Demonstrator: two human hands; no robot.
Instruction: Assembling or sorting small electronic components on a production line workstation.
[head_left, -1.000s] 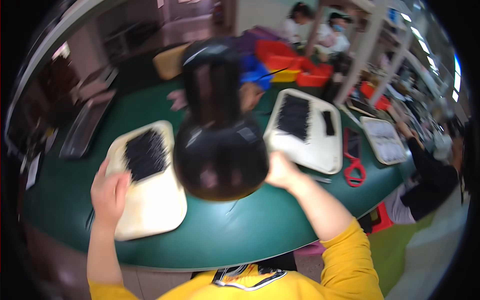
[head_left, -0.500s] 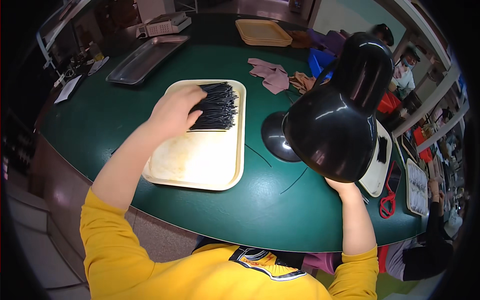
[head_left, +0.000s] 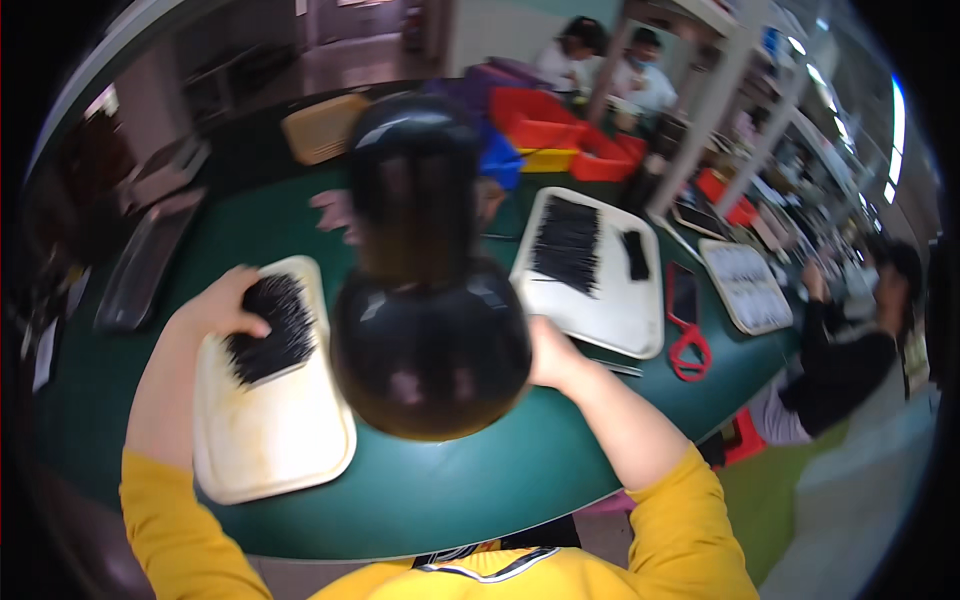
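Two grips: our left hand (head_left: 222, 305) grasps loose, springy black strands (head_left: 270, 328); our right hand (head_left: 552, 352) holds the smooth, stiff lamp shade (head_left: 430, 355) by its rim.

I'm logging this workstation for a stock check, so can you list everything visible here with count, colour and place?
Desk lamp: one, glossy black, centre, shade toward the camera.
Near tray: one, cream, left on the table, holding a pile of thin black pieces.
Far tray: one, white, right of the lamp, holding more thin black pieces.
Scissors: one pair, red handles, right of the far tray.
Table: one, green, curved edge.
Bins: several, red, yellow and blue, far side.
Metal tray: one, grey, far left.
Other people: at least three, at the far side and the right.
Left hand: on the black pile.
Right hand: at the lamp shade's rim.
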